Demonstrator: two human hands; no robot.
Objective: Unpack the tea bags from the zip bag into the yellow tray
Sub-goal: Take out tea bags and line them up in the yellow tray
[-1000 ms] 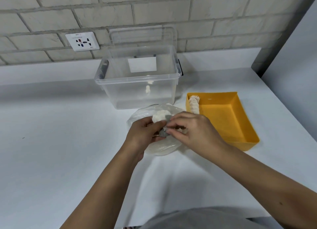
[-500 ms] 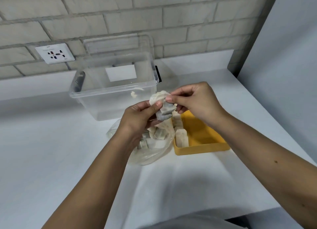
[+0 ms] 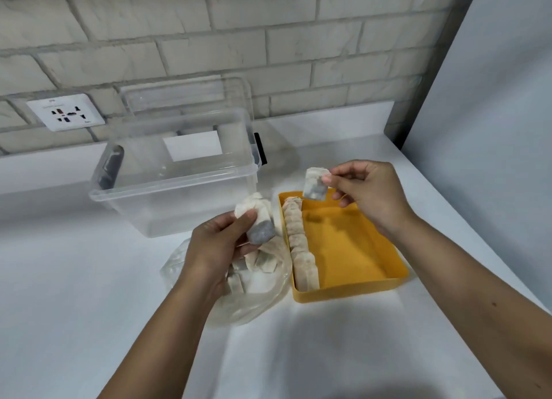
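Head view: the right hand (image 3: 370, 198) pinches one tea bag (image 3: 315, 185) between thumb and forefinger, over the far end of the yellow tray (image 3: 352, 291), where a row of tea bags (image 3: 300, 249) lines the left wall. The left hand (image 3: 218, 249) clamps a bunch of tea bags (image 3: 258, 219) above the zip bag (image 3: 251, 306), just beside the tray.
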